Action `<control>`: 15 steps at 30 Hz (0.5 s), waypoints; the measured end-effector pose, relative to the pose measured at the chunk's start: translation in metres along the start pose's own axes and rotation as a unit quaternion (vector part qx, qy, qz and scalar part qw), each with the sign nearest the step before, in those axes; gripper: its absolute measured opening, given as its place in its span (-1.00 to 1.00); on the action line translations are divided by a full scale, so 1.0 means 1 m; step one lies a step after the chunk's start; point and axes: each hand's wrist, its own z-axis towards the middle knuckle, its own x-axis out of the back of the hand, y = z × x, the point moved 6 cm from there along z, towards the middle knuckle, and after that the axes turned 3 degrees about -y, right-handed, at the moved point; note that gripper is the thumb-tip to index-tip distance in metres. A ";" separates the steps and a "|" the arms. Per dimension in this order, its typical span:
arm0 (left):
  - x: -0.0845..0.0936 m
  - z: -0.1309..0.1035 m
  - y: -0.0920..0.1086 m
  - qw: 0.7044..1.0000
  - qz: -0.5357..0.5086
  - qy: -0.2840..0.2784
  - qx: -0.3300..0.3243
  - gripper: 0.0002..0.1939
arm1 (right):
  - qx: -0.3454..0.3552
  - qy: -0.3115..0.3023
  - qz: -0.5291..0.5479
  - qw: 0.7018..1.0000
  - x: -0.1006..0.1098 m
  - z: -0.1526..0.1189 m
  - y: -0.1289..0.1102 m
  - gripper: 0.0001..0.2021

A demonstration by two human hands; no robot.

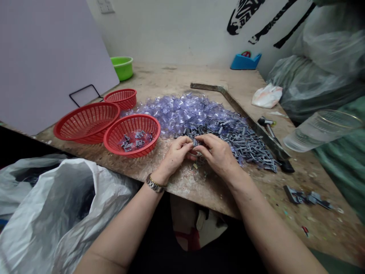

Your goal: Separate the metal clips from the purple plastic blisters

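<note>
My left hand (pixel 180 151) and my right hand (pixel 215 151) meet over the front of the table, fingers pinched together. Between their fingertips is a small grey plastic part (pixel 195 142), mostly covered by the fingers. Just beyond lies a heap of clear, purplish plastic pieces (pixel 182 108). A pile of slim grey plastic parts (pixel 248 142) spreads along its right side. Left of my hands stands a red basket (pixel 132 151) with some grey and clear parts inside.
Two more red baskets (pixel 85 133) (pixel 121 91) and a green bowl (pixel 124 68) stand left. A bent metal bar (pixel 245 112) borders the pile. A drinking glass (pixel 316 133) and a blue tape dispenser (pixel 245 62) are right. A white sack (pixel 57 213) gapes below the table's left edge.
</note>
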 end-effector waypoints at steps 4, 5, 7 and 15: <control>-0.002 -0.001 0.001 1.000 -0.007 -0.008 0.007 -0.69 | 0.005 -0.002 -0.011 1.000 -0.002 0.000 0.000 -0.87; -0.002 -0.001 0.001 1.000 -0.013 -0.014 0.009 -0.69 | 0.005 -0.002 -0.010 1.000 -0.002 -0.001 0.000 -0.88; -0.003 -0.001 0.001 0.999 -0.022 -0.024 0.011 -0.69 | 0.001 0.001 -0.003 1.000 -0.001 0.000 -0.002 -0.88; -0.006 -0.003 0.001 0.997 -0.055 -0.052 0.025 -0.66 | -0.044 0.013 0.044 0.998 0.003 0.001 -0.005 -0.92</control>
